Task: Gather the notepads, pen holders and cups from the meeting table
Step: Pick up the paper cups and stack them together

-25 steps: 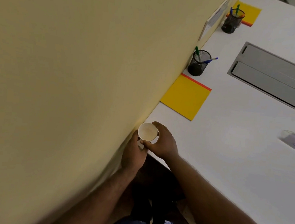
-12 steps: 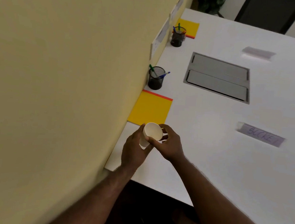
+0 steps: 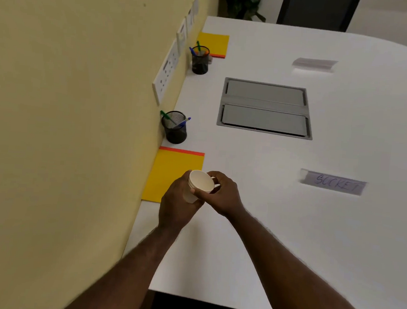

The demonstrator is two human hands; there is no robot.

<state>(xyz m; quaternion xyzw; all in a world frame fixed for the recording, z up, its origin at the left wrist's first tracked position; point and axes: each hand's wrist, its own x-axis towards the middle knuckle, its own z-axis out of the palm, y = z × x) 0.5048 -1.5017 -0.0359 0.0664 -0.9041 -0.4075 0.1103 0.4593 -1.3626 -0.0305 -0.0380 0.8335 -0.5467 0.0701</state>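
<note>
Now I hold paper cup (image 3: 198, 187) in left hand (image 3: 176, 206), right hand (image 3: 221, 194) pinching rim; light, crushable, so grip wall softly.

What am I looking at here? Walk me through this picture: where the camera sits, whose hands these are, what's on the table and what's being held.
There is no machine here. A person wears a camera on the head, so you see forward and down along their bare arms.

The left hand and the right hand together hold a white paper cup, tipped so its empty inside faces the camera.

Below lies a white meeting table pushed against a yellow wall. Along the wall side: a near yellow notepad, a near black mesh pen holder with pens in it, a far pen holder, and a far yellow notepad. In the middle sits a grey cable hatch. Right of the hands is a label reading SOCKET; another label lies further off, too blurred to read.
</note>
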